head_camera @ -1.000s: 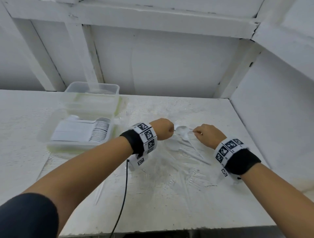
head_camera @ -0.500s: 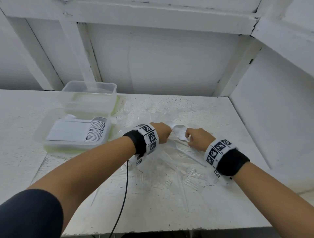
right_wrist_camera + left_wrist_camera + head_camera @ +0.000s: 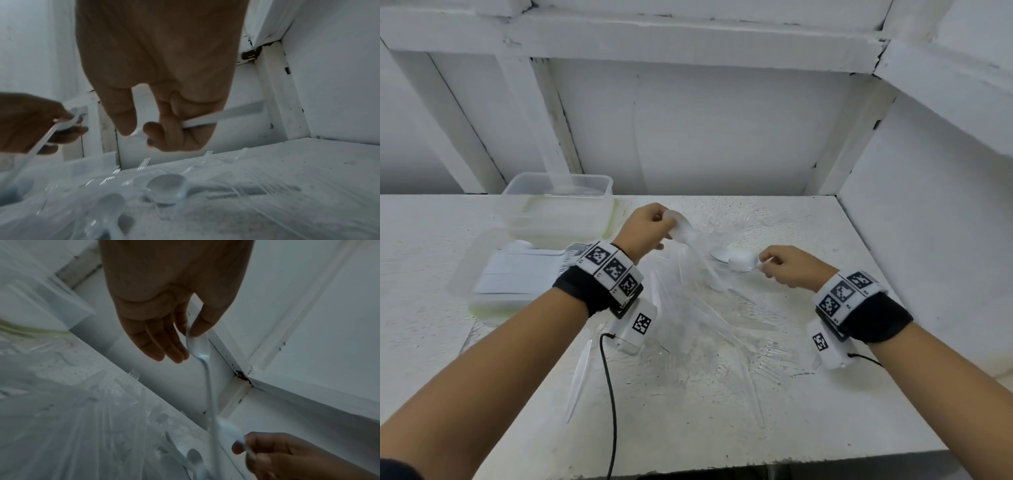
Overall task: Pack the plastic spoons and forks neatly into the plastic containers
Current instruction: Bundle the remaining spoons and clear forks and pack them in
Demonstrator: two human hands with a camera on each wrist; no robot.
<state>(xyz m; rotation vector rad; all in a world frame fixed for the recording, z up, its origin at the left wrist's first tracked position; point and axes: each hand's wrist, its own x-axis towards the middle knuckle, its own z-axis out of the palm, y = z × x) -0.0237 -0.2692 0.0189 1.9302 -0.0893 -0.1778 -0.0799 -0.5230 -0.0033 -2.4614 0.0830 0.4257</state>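
My left hand (image 3: 663, 224) is raised above the table and pinches a white plastic spoon (image 3: 681, 231) by its bowl, so the handle slants down to the right. In the left wrist view thumb and fingers (image 3: 174, 352) pinch that spoon (image 3: 200, 353). My right hand (image 3: 766, 263) holds a second white spoon (image 3: 743, 263) low over the table; its handle (image 3: 223, 116) sticks out past the curled fingers. Loose clear forks and white spoons (image 3: 709, 325) lie heaped between my wrists. The near clear container (image 3: 464, 274) holds a neat row of white spoons.
A second clear container (image 3: 558, 202) stands empty behind the first, at the back wall. White walls close off the table (image 3: 688, 428) at the back and right. A black cable (image 3: 613, 394) hangs from my left wrist over the front edge.
The hands were together on the pile; now they are apart. My left hand has lifted up and back with a spoon, and my right hand has drawn right with another spoon.
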